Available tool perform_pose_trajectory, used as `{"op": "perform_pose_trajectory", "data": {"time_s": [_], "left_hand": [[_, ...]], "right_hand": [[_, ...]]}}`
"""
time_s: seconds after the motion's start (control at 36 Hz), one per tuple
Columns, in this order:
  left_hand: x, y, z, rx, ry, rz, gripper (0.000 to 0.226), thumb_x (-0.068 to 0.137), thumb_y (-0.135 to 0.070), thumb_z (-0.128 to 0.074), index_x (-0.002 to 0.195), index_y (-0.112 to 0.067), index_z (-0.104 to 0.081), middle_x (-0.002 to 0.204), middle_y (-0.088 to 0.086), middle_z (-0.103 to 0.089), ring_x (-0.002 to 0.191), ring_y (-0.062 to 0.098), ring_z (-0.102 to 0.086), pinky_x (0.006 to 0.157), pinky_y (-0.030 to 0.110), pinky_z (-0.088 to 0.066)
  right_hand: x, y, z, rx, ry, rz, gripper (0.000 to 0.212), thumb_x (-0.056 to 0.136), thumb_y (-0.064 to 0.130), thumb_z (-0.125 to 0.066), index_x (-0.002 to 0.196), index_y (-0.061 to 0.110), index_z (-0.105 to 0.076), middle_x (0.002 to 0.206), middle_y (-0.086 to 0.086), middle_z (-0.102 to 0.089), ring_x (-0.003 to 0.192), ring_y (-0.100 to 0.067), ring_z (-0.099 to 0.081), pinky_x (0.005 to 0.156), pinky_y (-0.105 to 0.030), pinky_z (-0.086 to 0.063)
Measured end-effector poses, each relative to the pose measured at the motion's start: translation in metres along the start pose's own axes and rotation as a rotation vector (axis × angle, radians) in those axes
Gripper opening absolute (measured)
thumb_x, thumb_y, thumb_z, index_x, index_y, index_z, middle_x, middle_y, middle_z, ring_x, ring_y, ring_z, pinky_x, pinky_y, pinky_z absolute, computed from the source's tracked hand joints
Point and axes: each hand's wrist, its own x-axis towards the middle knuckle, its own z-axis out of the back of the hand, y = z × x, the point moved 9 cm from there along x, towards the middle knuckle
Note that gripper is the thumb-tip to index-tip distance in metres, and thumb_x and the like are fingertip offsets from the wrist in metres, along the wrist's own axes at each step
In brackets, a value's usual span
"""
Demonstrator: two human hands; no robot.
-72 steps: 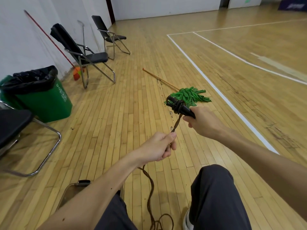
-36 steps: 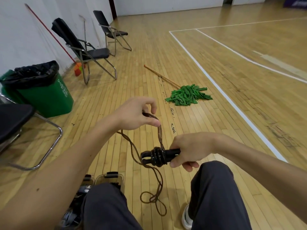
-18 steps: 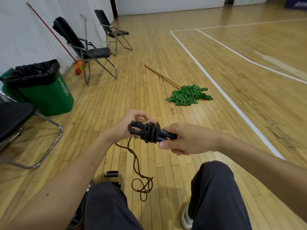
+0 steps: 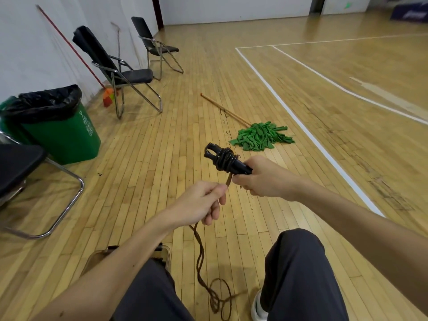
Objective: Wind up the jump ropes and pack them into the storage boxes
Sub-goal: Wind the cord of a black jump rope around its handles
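I have my right hand (image 4: pixel 264 177) clenched round the near end of the pair of black plastic jump-rope handles (image 4: pixel 240 168). They lie side by side, and their far tips point up and away to the left of that hand. Dark turns of the brown braided cord (image 4: pixel 199 251) are wound tightly round the handles just beyond my knuckles.

From those turns a short stretch of cord drops to my left hand (image 4: pixel 201 205), which sits just below and to the left of the right one. It pinches the cord between thumb and curled fingers. Below the left hand the cord hangs down between my knees and ends in a loose loop on the wooden plank floor (image 4: pixel 143 172).

A clear plastic storage box (image 4: pixel 96 259) sits on the floor under my left forearm, beside my left knee. Most of it is hidden, so I cannot tell what is in it.

Beyond the right hand a green strip mop with a wooden pole (image 4: pixel 260 136) lies on the floor. Far to the left of both hands stands a green waste bin with a black liner (image 4: pixel 62 133), and black folding chairs (image 4: pixel 129 76) stand behind it along the wall.
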Motion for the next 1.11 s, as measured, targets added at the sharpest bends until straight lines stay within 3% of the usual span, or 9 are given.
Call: {"op": "perform_pose_trajectory", "data": {"time_s": [0.14, 0.31, 0.42, 0.58, 0.67, 0.78, 0.94, 1.03, 1.11], "left_hand": [[-0.004, -0.005, -0.003, 0.065, 0.042, -0.003, 0.029, 0.106, -0.03, -0.047, 0.098, -0.006, -0.061, 0.062, 0.004, -0.064, 0.054, 0.019, -0.063, 0.054, 0.031, -0.053], [-0.006, 0.006, 0.0, -0.015, 0.061, 0.084, 0.015, 0.103, -0.025, -0.055, 0.109, -0.011, -0.059, 0.066, 0.004, -0.065, 0.059, 0.018, -0.066, 0.056, 0.027, -0.054], [-0.007, 0.015, 0.002, -0.086, 0.061, 0.159, 0.014, 0.1, -0.021, -0.059, 0.11, -0.011, -0.059, 0.068, 0.004, -0.065, 0.06, 0.014, -0.065, 0.057, 0.024, -0.053], [-0.006, 0.019, 0.011, 0.128, -0.016, 0.199, 0.031, 0.104, -0.037, -0.048, 0.095, -0.011, -0.064, 0.056, -0.003, -0.056, 0.047, 0.009, -0.053, 0.048, 0.021, -0.044], [0.001, 0.008, 0.024, 0.379, -0.111, 0.125, 0.035, 0.101, -0.047, -0.047, 0.085, -0.022, -0.065, 0.059, -0.006, -0.048, 0.051, 0.011, -0.043, 0.053, 0.023, -0.04], [0.002, -0.023, 0.042, 0.636, -0.239, -0.054, 0.035, 0.098, -0.051, -0.052, 0.08, -0.024, -0.066, 0.06, -0.007, -0.055, 0.051, 0.008, -0.046, 0.054, 0.02, -0.039], [0.0, -0.076, 0.049, 1.105, -0.254, -0.327, 0.044, 0.088, -0.066, -0.051, 0.091, -0.025, -0.066, 0.073, -0.013, -0.054, 0.066, 0.003, -0.052, 0.053, 0.014, -0.031], [-0.001, -0.091, 0.05, 1.133, -0.253, -0.482, 0.055, 0.079, -0.073, -0.047, 0.081, -0.021, -0.065, 0.069, -0.014, -0.048, 0.06, 0.002, -0.045, 0.05, 0.014, -0.026], [-0.006, -0.1, 0.055, 1.06, -0.303, -0.637, 0.061, 0.075, -0.077, -0.046, 0.06, -0.018, -0.056, 0.055, -0.014, -0.042, 0.047, 0.001, -0.031, 0.046, 0.015, -0.02]], "right_hand": [[0.011, -0.013, -0.001, -0.105, -0.058, -0.047, 0.021, 0.099, 0.019, -0.059, 0.08, 0.011, -0.056, 0.071, -0.006, -0.05, 0.061, -0.021, -0.046, 0.059, -0.035, -0.04], [0.019, -0.01, 0.002, -0.33, -0.158, -0.021, 0.018, 0.102, 0.025, -0.057, 0.084, 0.019, -0.055, 0.076, -0.002, -0.06, 0.063, -0.019, -0.055, 0.057, -0.03, -0.044], [0.02, -0.012, 0.007, -0.414, -0.234, -0.013, 0.009, 0.104, 0.022, -0.054, 0.101, 0.014, -0.056, 0.077, 0.003, -0.054, 0.061, -0.013, -0.05, 0.051, -0.024, -0.034], [0.026, -0.034, 0.022, -0.505, -0.317, -0.114, 0.026, 0.105, 0.022, -0.051, 0.126, 0.008, -0.057, 0.089, 0.0, -0.057, 0.067, -0.01, -0.051, 0.056, -0.022, -0.039], [0.029, -0.046, 0.021, -0.555, -0.259, -0.173, 0.028, 0.104, 0.022, -0.053, 0.128, 0.007, -0.056, 0.088, 0.0, -0.055, 0.068, -0.009, -0.051, 0.056, -0.021, -0.04], [0.028, -0.052, 0.008, -0.594, -0.177, -0.19, 0.027, 0.104, 0.019, -0.053, 0.128, 0.008, -0.055, 0.083, 0.002, -0.053, 0.067, -0.008, -0.051, 0.053, -0.018, -0.038], [0.012, -0.049, -0.045, -0.62, 0.261, -0.181, 0.014, 0.099, 0.013, -0.058, 0.113, 0.01, -0.058, 0.077, 0.001, -0.057, 0.066, -0.012, -0.054, 0.059, -0.019, -0.044], [-0.007, -0.028, -0.071, -0.562, 0.482, -0.113, 0.006, 0.099, 0.015, -0.059, 0.101, 0.01, -0.061, 0.074, -0.001, -0.056, 0.065, -0.013, -0.053, 0.061, -0.019, -0.043], [-0.023, 0.004, -0.078, -0.6, 0.534, 0.03, 0.015, 0.101, 0.02, -0.058, 0.087, 0.014, -0.058, 0.073, 0.003, -0.053, 0.064, -0.007, -0.049, 0.06, -0.018, -0.036]]}}
